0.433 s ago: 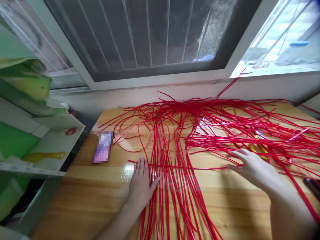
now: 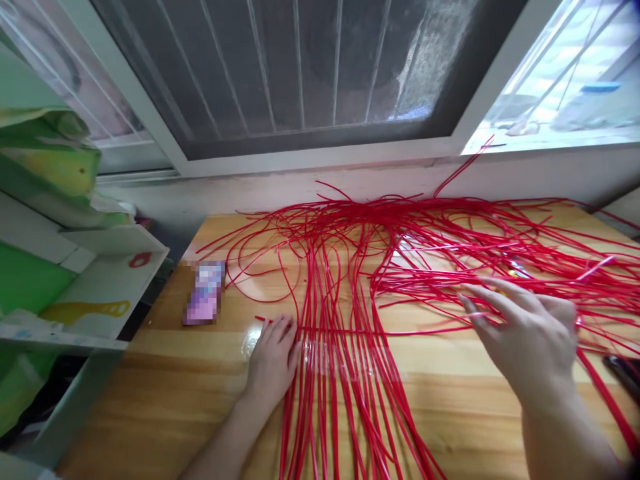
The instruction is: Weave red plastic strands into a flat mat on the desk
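Thin red plastic strands (image 2: 330,400) run lengthwise down the wooden table in a spread row, with clear tape (image 2: 345,363) across them. One crosswise red strand (image 2: 425,333) passes through the row. At its left end my left hand (image 2: 273,360) is closed, fingers bent together over the strand; the fingertips' undersides are hidden. My right hand (image 2: 525,333) hovers palm down at the strand's right end, fingers and thumb apart, holding nothing I can see. Below and behind that hand lies a loose heap of red strands (image 2: 500,227).
A phone with a blurred screen (image 2: 206,293) lies on the table's left side. A scissors-like tool with yellow handles (image 2: 517,270) is partly buried among strands. A dark object (image 2: 623,373) sits at the right edge. A shelf (image 2: 145,243) stands left, and a barred window (image 2: 320,73) rises behind.
My left hand has drawn its thumb off the lengthwise strands, shifted slightly left and bent its fingers. My right hand has turned and moved a little, its fingers now further from the crosswise strand.
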